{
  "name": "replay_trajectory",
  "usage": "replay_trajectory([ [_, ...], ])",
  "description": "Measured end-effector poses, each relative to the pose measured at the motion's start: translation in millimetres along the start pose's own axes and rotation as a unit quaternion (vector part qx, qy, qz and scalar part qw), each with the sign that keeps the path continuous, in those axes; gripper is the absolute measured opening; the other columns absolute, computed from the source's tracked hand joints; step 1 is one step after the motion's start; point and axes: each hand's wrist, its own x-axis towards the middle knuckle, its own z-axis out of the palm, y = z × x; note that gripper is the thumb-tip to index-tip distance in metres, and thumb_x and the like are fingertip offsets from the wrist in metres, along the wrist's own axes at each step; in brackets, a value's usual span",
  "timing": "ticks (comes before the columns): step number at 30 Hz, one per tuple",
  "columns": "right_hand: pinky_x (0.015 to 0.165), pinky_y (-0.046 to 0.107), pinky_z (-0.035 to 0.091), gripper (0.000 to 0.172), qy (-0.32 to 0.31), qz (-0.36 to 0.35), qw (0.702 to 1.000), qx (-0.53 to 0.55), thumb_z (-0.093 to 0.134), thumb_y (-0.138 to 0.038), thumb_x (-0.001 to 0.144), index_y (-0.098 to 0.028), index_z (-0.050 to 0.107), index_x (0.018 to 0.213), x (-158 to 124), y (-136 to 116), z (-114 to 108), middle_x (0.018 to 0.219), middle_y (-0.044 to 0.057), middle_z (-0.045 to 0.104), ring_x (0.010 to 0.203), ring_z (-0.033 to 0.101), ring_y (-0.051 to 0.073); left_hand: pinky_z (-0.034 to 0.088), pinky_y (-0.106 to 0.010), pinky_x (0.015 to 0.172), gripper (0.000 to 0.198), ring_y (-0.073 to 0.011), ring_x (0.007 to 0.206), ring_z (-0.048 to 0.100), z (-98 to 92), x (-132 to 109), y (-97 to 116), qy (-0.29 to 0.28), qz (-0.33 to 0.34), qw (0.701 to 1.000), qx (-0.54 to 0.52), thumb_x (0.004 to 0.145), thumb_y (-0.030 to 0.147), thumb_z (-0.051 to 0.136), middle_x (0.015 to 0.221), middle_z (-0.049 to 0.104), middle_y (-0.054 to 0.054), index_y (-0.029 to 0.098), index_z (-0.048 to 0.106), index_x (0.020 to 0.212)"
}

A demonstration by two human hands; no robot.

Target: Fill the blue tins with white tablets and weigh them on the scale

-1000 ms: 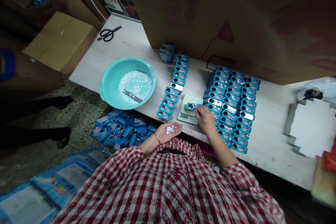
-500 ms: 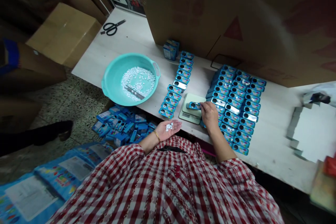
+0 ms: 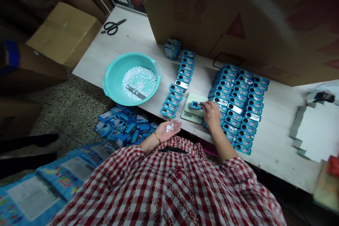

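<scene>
The basin [image 3: 113,77] is smooth turquoise plastic with a soft sheen; the white pieces [image 3: 129,76] in it look matt. The small blue boxes [image 3: 235,115] are glossy, 4 of them throwing back white glare. The scale [image 3: 197,98] has a pale plastic look. The tabletop [image 3: 270,141] is smooth and lightly scuffed, the large carton [image 3: 185,14] brown cardboard, the bracelet [image 3: 157,137] shiny gold-coloured metal, the checked shirt [image 3: 169,183] soft cloth.

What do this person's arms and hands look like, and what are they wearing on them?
Both the left sleeve and the right sleeve are red-and-white checked cloth, stopping short of the wrists. The left hand and right hand wear no gloves. A gold-coloured bangle circles the left wrist; none shows on the right.
</scene>
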Motion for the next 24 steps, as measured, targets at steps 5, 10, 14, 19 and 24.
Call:
replay_trajectory([
  [5, 0.070, 0.031, 0.036, 0.029, -0.013, -0.024, 0.999, -0.033, 0.036, -0.027, 0.087, -0.020, 0.062, 0.098, 3, -1, 3, 0.089, 0.007, 0.056, 0.082, 0.044, 0.020, 0.042, -0.032, 0.086, 0.023, -0.0199, 0.090, 0.061, -0.4, -1, 0, 0.002, -0.003, 1.000, -0.001, 0.082, 0.018, 0.044, 0.096, 0.065, -0.015, 0.005, 0.060, 0.092],
  [10, 0.072, 0.031, 0.034, 0.028, -0.027, -0.059, 0.996, -0.056, 0.035, -0.025, 0.087, -0.020, 0.062, 0.096, 4, 1, 4, 0.089, 0.007, 0.056, 0.080, 0.043, 0.019, 0.041, -0.034, 0.087, 0.023, -0.0205, 0.091, 0.061, 2.0, 3, 0, -0.006, 0.003, 1.000, -0.001, 0.081, 0.018, 0.045, 0.095, 0.064, -0.016, 0.005, 0.059, 0.093],
  [14, 0.071, 0.031, 0.033, 0.028, -0.031, -0.066, 0.995, -0.061, 0.035, -0.024, 0.088, -0.020, 0.061, 0.099, 2, 0, 3, 0.091, 0.007, 0.056, 0.080, 0.043, 0.019, 0.041, -0.033, 0.087, 0.023, -0.0203, 0.092, 0.060, 8.1, 8, 1, -0.012, 0.001, 1.000, 0.008, 0.081, 0.018, 0.043, 0.095, 0.065, -0.016, 0.006, 0.059, 0.092],
  [19, 0.072, 0.032, 0.034, 0.028, -0.026, -0.068, 0.995, -0.066, 0.035, -0.027, 0.088, -0.018, 0.060, 0.099, 3, -3, 2, 0.091, 0.008, 0.057, 0.080, 0.044, 0.020, 0.042, -0.032, 0.086, 0.024, -0.0200, 0.091, 0.061, 12.8, 8, 1, -0.002, 0.000, 1.000, 0.023, 0.082, 0.018, 0.041, 0.094, 0.065, -0.015, 0.006, 0.060, 0.091],
  [24, 0.073, 0.032, 0.036, 0.027, -0.026, -0.044, 0.998, -0.040, 0.037, -0.029, 0.087, -0.017, 0.060, 0.091, 9, -8, 4, 0.087, 0.009, 0.057, 0.080, 0.046, 0.020, 0.042, -0.032, 0.085, 0.024, -0.0200, 0.090, 0.061, 11.3, 8, 1, -0.002, 0.003, 1.000, 0.021, 0.082, 0.018, 0.042, 0.094, 0.065, -0.016, 0.005, 0.060, 0.091],
])
